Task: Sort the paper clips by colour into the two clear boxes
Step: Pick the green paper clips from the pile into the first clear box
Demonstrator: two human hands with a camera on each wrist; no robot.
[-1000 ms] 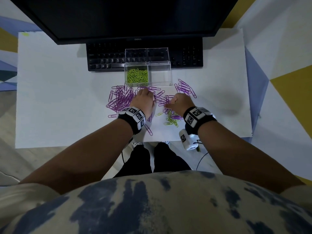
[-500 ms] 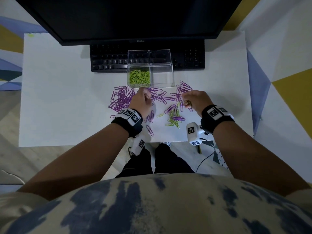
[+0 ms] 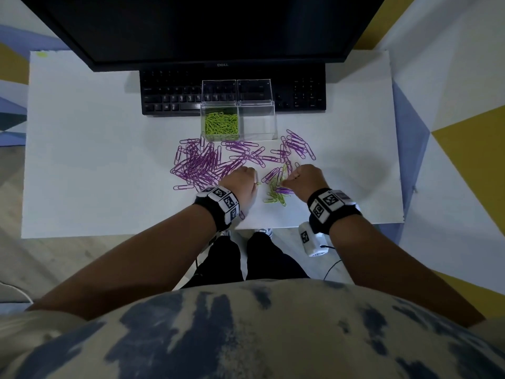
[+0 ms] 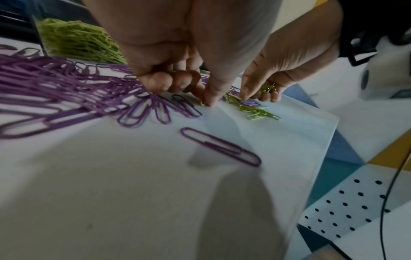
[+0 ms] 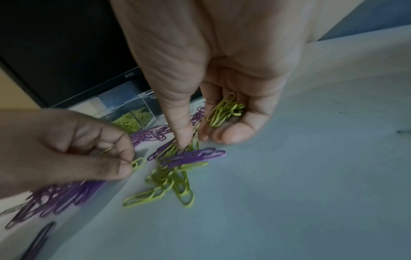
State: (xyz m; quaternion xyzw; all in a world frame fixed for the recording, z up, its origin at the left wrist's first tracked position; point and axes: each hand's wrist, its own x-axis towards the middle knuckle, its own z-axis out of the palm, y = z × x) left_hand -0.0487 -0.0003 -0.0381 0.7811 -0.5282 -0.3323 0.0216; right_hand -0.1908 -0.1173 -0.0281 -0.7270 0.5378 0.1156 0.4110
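Note:
Two clear boxes stand side by side before the keyboard: the left box (image 3: 220,124) holds green clips, the right box (image 3: 257,123) holds none. Purple clips (image 3: 200,164) lie scattered on the white table, and a small pile of green clips (image 3: 276,194) with a few purple ones lies between my hands. My left hand (image 3: 241,181) pinches one green clip (image 5: 138,162) between thumb and forefinger at the table. My right hand (image 3: 306,179) cups a few green clips (image 5: 223,109) in its curled fingers while its thumb (image 5: 181,133) touches the pile.
A black keyboard (image 3: 175,94) and a dark monitor (image 3: 205,26) stand behind the boxes. One lone purple clip (image 4: 220,146) lies near the table's front edge. More purple clips (image 3: 296,143) lie right of the boxes.
My left hand has drawn back from the purple clips toward the green pile and pinched a green clip. My right hand has moved back toward me to the green pile.

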